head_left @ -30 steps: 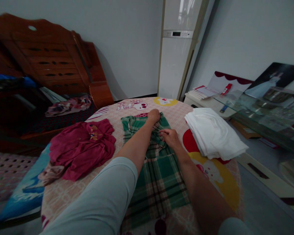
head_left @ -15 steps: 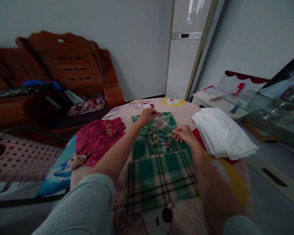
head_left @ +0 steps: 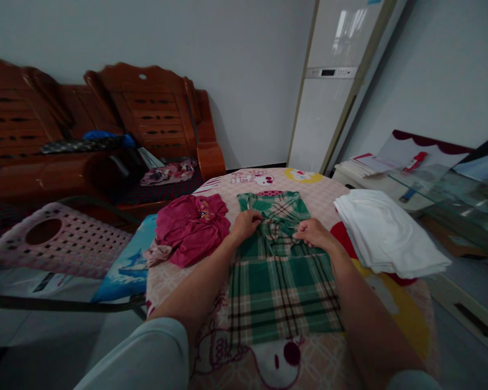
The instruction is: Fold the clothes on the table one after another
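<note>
A green plaid dress lies flat on the round table, its skirt toward me and its bodice at the far end. Gathered cloth, perhaps a bow or tie, sits at its waist. My left hand pinches the dress fabric at the left of this gathered part. On the opposite side, my right hand is closed on the cloth, thumb against fingers. Left of the dress is a crumpled magenta garment with a small embroidered patch. A folded white cloth stack rests to the right.
A pink patterned tablecloth covers the table. At the left stand a pink woven chair with a blue cushion and a wooden sofa. Behind is a tall white air conditioner; a glass shelf juts in at the right.
My left hand has come from the far neckline back toward me to the dress's waist. My right hand stays at the gathered cloth. The view has shifted, so things appear farther right.
</note>
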